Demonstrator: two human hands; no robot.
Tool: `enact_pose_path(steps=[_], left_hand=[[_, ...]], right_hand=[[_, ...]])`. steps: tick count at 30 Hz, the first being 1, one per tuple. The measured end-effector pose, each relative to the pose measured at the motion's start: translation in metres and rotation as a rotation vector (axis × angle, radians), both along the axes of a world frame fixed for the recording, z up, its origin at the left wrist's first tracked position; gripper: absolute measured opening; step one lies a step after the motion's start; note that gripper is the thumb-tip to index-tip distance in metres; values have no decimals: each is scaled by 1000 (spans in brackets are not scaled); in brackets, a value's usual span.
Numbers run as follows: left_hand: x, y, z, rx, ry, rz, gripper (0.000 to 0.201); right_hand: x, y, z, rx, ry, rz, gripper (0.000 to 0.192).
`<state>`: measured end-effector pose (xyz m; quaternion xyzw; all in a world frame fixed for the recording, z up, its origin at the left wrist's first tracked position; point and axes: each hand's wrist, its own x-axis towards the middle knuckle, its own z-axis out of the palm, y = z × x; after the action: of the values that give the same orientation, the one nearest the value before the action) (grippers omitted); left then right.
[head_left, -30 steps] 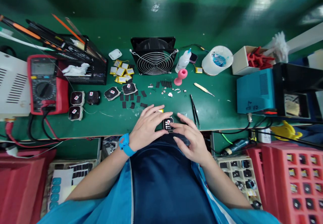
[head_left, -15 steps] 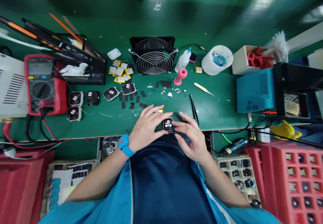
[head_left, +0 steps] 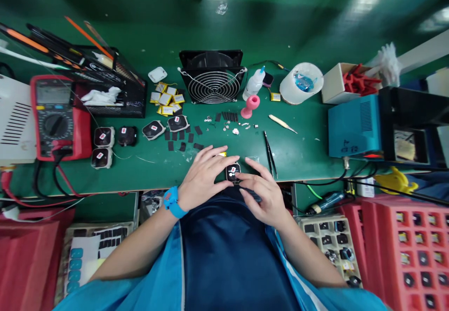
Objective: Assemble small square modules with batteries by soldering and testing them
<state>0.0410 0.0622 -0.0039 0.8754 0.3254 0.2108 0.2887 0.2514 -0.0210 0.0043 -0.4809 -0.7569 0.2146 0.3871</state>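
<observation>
— Pinching that small watch module [head_left: 233, 171] from both sides at the bench's [head_left: 308, 156] near edge?
— Yes; left hand [head_left: 205, 176] and right hand [head_left: 262, 193] close fingertips on it, probably to steady it, face up.
— And the tweezers [head_left: 270, 152]?
— Lying just right, within reach; other modules [head_left: 102, 137] sit well left.

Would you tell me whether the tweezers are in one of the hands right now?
No, the tweezers lie on the bench just beyond the right hand, which touches a small black module instead.
</observation>
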Motion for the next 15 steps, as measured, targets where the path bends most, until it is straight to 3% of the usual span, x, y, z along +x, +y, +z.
enact_pose_path(steps=[15], left_hand=[[1,0,2,-16,11,-3,57]], right_hand=[[0,0,-1,-5,1,-2,21]])
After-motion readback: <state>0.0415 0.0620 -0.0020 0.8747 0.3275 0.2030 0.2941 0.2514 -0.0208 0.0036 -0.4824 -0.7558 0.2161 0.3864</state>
